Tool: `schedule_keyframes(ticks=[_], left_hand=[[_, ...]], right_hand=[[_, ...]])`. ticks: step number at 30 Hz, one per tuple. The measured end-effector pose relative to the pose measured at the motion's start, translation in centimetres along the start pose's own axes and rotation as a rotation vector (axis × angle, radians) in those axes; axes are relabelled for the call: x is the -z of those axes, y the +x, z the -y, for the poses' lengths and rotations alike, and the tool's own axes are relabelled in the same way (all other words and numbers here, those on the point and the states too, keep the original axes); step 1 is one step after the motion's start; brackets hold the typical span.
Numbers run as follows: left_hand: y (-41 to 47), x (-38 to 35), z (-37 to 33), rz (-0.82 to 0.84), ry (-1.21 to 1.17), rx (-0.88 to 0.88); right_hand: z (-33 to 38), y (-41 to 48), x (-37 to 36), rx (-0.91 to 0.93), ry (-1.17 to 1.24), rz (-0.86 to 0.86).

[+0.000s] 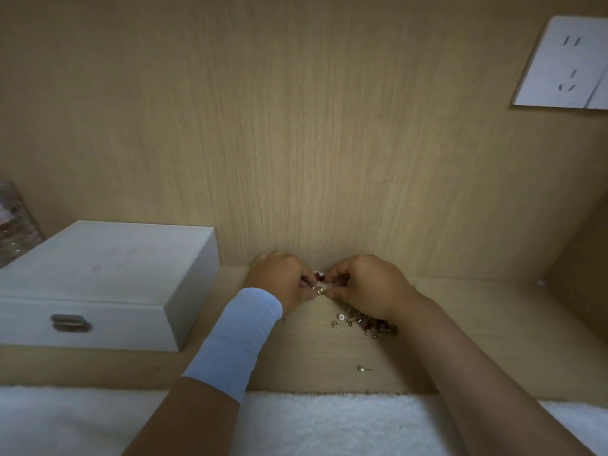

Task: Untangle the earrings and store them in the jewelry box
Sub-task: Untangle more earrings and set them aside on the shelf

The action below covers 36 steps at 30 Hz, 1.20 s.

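My left hand (283, 281) and my right hand (365, 286) meet fingertip to fingertip over the wooden shelf, both pinching a small tangle of earrings (319, 284) with red and gold bits. A pile of several more tangled earrings (368, 324) lies under my right wrist, partly hidden by it. One pearl stud (362, 368) lies alone nearer to me. The pale wooden jewelry box (108, 278) stands to the left with its lid down and its metal clasp (69, 323) facing me.
A wooden back wall (296, 143) rises just behind my hands, with a white power socket (566, 64) at the upper right. A white fluffy towel (329, 422) covers the near edge. A clear container (14, 222) stands at the far left.
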<state>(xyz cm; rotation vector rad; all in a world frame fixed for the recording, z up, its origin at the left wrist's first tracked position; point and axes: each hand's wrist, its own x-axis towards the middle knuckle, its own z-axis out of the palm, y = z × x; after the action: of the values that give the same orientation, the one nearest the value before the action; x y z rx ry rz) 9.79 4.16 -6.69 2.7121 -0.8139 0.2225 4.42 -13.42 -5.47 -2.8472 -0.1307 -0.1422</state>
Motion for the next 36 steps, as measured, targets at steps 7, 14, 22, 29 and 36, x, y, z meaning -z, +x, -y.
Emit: schedule_keyframes(ticks=[7, 14, 22, 29, 36], left_hand=[[-0.1, 0.1, 0.0, 0.003, 0.028, -0.012], [0.0, 0.1, 0.2, 0.009, -0.002, 0.014], [-0.5, 1.6, -0.2, 0.032, -0.197, 0.051], [-2.8, 2.8, -3.4, 0.249, -0.222, 0.054], [-4.1, 1.4, -4.6, 0.199, -0.114, 0.065]], right_hand=[[0.8, -0.1, -0.8, 0.100, -0.077, -0.069], [0.6, 0.1, -0.6, 0.037, -0.073, -0.056], [0.0, -1.1, 2.3, 0.028, 0.001, 0.053], [0.5, -2.1, 2.6, 0.065, 0.017, 0.192], [0.8, -2.1, 2.2, 0.071, -0.023, 0.179]])
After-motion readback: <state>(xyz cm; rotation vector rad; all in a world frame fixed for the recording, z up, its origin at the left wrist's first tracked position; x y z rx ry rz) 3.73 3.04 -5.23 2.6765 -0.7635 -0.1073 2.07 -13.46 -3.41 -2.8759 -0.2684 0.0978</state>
